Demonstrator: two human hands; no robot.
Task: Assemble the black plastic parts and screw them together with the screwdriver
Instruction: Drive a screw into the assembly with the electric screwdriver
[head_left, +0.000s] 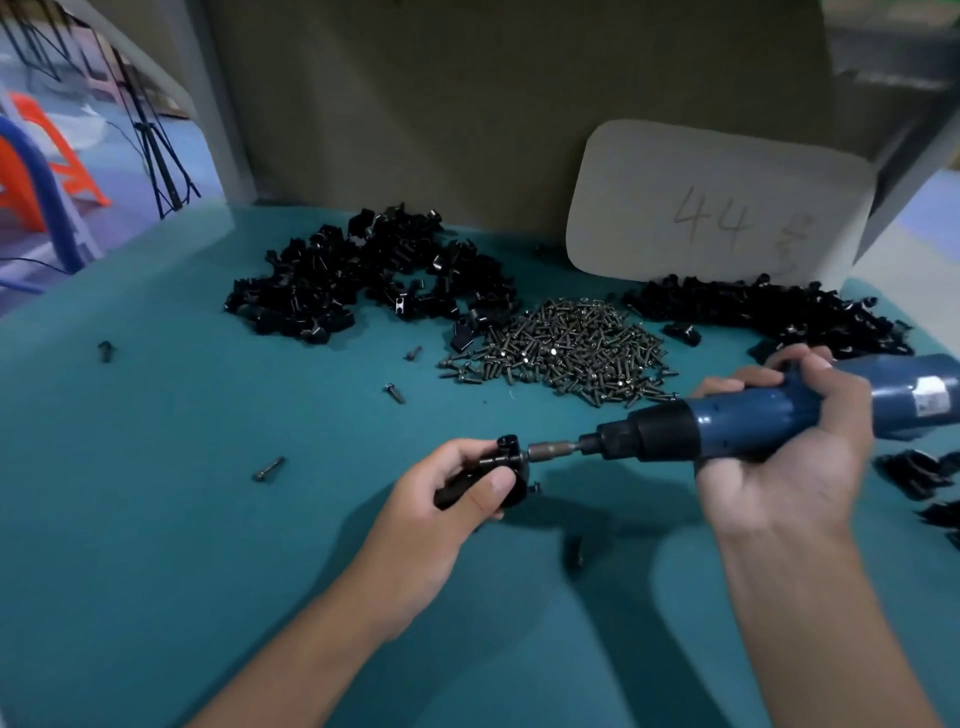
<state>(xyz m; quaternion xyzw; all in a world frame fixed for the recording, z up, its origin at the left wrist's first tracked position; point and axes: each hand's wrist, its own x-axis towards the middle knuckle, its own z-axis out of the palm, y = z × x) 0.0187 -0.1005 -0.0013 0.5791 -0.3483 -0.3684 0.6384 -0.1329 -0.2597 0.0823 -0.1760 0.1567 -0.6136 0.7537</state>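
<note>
The left hand (447, 499) gripped the black plastic assembly (491, 475) just above the surface (156, 467), near its front edge, steadying it so the right hand (784, 447), wrapped round the screwdriver (727, 423), could drive its bit in sideways.

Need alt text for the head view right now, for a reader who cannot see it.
Left hand grips a black plastic part while the right hand holds a blue electric screwdriver, bit against it. Behind, on the teal table, lie a screw pile and heaps of black parts.
</note>
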